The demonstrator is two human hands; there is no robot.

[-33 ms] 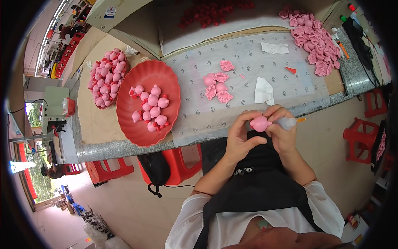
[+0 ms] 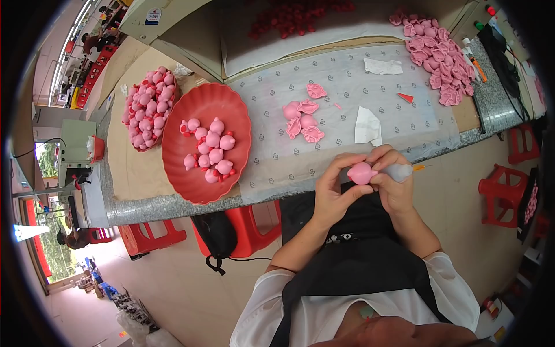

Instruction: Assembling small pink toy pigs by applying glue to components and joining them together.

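Note:
Just off the table's front edge, my left hand (image 2: 335,194) pinches a glossy pink ball-shaped piece (image 2: 362,173) with a small pointed end between thumb and fingers. My right hand (image 2: 394,188) meets it from the other side, its fingertips at the piece's pointed end. Held in that same right hand is a small translucent squeeze bottle (image 2: 399,172), partly hidden by the fingers; a thin yellow-orange tip (image 2: 421,167) shows beyond it. On the sheet ahead lie several pink petal-shaped pieces (image 2: 313,134) and pink balls (image 2: 291,111).
Left stands a red scalloped bowl (image 2: 243,168) with pink-and-red pieces; behind it is a heaped basket (image 2: 151,107) of similar ones. Pink petal parts (image 2: 442,63) pile up at far right. White paper scraps (image 2: 366,126) and a red cone (image 2: 406,98) lie on the sheet. Red stools (image 2: 502,194) stand around.
My left thumb has moved up against the pink ball-shaped piece, which has turned slightly. Both hands otherwise stay in place, and the things on the table are unmoved.

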